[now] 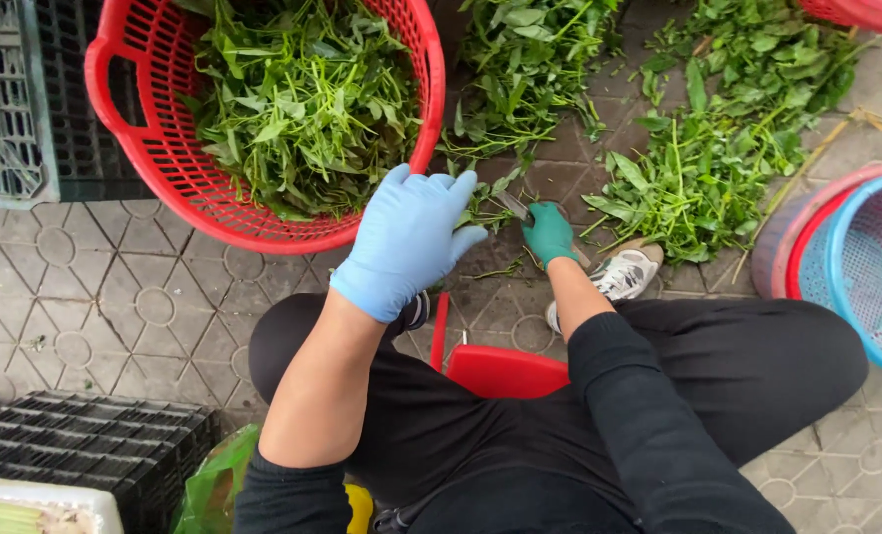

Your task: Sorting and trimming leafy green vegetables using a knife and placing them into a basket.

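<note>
Head cam: left hand [408,240] in a blue glove is hovering loosely spread, grasping nothing, by the red basket [169,158]. Right hand [548,233] is gripping a knife [513,206] over the greens [488,203].

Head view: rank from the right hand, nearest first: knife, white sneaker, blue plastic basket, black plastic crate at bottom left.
1. Knife, in the green-gloved right hand itself.
2. White sneaker, just right of and below it.
3. Blue plastic basket, at the right edge.
4. Black plastic crate, bottom-left corner.
</note>
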